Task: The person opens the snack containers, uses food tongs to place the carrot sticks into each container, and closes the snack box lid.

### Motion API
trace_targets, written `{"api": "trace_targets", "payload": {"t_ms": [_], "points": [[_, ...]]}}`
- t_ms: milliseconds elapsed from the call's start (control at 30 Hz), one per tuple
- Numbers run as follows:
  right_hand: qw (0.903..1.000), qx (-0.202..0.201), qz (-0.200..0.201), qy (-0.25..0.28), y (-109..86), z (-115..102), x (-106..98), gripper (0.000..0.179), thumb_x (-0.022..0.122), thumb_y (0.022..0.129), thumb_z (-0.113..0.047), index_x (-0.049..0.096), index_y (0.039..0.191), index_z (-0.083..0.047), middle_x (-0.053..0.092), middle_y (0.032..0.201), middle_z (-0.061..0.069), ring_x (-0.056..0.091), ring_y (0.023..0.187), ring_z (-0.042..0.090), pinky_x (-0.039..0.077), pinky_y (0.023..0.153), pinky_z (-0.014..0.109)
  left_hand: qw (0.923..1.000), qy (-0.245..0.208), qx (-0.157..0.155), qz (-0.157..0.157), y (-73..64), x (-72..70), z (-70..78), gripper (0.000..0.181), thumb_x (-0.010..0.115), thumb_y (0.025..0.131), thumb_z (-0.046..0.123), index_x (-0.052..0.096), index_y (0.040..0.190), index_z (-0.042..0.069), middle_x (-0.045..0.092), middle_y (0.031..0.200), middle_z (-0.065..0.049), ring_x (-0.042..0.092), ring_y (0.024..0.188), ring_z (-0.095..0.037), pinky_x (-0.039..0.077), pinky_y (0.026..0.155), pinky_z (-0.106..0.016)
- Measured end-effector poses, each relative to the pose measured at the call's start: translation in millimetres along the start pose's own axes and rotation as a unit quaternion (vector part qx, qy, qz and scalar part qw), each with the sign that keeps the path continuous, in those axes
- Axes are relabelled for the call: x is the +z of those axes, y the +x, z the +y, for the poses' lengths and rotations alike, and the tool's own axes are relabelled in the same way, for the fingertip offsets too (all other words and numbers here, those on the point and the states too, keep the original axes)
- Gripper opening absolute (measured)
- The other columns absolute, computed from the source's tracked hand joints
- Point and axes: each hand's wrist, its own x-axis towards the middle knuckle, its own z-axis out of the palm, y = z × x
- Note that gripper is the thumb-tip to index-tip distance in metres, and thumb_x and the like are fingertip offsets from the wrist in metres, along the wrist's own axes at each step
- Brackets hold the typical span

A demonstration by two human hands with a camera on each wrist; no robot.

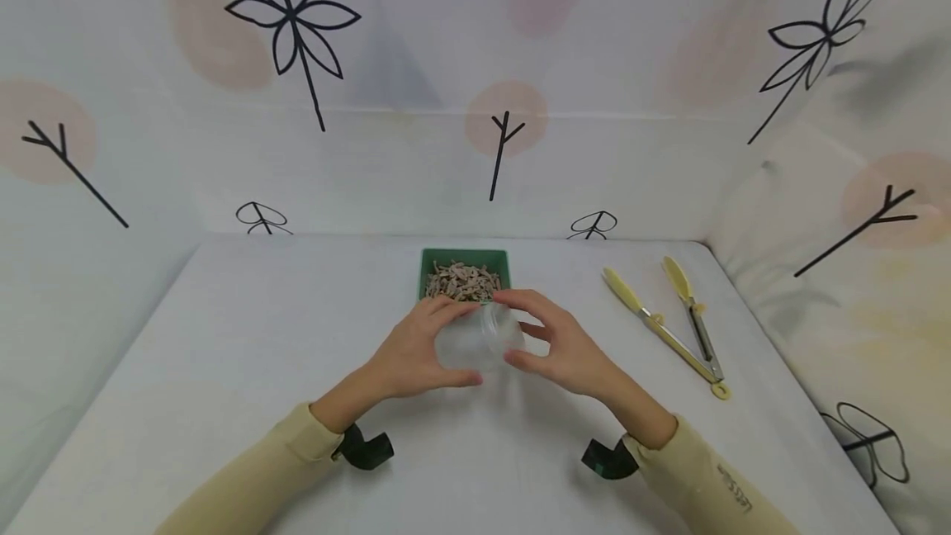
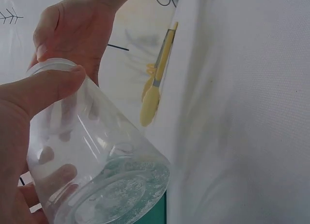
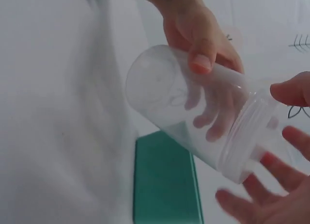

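A white table extends beneath the left hand and right hand, with yellow tongs well right of the right fingers and a green box just beyond the fingertips. The left thumb and fingers curve around and grip a tilted clear jar; the right fingers, partly spread, surround its rim end, firm contact indeterminable. Brown chips fill the box beyond both sets of fingers.
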Motion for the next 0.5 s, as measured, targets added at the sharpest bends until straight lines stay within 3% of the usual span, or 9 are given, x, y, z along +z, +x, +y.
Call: {"api": "trace_targets", "payload": {"t_ms": [67,233,333,500], "points": [[0.9998,0.008,0.005,-0.017,-0.4,-0.1,0.4,0.066,0.074,0.09,-0.017,0.044,0.149,-0.015,0.044,0.149,0.009,0.047,0.131,0.032,0.05,0.094,0.051,1.0,0.003,-0.002,0.002,-0.1,1.0,-0.2,0.082,0.091,0.068,0.042,0.057,0.139,0.018,0.057,0.122,0.0,0.048,0.111,-0.015,0.049,0.088,-0.042],[0.9947,0.066,0.022,-0.076,-0.6,-3.1,2.7,0.068,0.075,0.091,-0.033,0.044,0.15,-0.018,0.051,0.143,0.006,0.06,0.114,0.027,0.058,0.076,0.034,0.9999,0.011,0.002,0.006,0.0,2.4,-1.5,0.082,0.091,0.068,0.043,0.057,0.138,0.017,0.057,0.121,0.001,0.049,0.11,-0.015,0.05,0.087,-0.041],[0.9956,0.064,0.016,-0.067,-0.7,-3.9,2.1,0.065,0.076,0.09,-0.026,0.047,0.147,-0.016,0.055,0.139,0.005,0.061,0.112,0.026,0.058,0.076,0.033,1.0,0.006,-0.001,-0.002,-0.4,3.0,-3.4,0.083,0.09,0.069,0.045,0.056,0.139,0.017,0.058,0.121,-0.001,0.05,0.109,-0.017,0.049,0.088,-0.042],[0.999,0.033,0.02,-0.025,-2.0,-3.7,-1.8,0.071,0.077,0.084,-0.006,0.047,0.147,-0.018,0.053,0.139,0.004,0.056,0.119,0.031,0.056,0.083,0.046,0.9988,-0.022,-0.032,-0.031,-2.3,3.3,-8.9,0.084,0.089,0.07,0.046,0.055,0.141,0.018,0.057,0.123,0.003,0.053,0.108,-0.014,0.049,0.088,-0.039]]}}
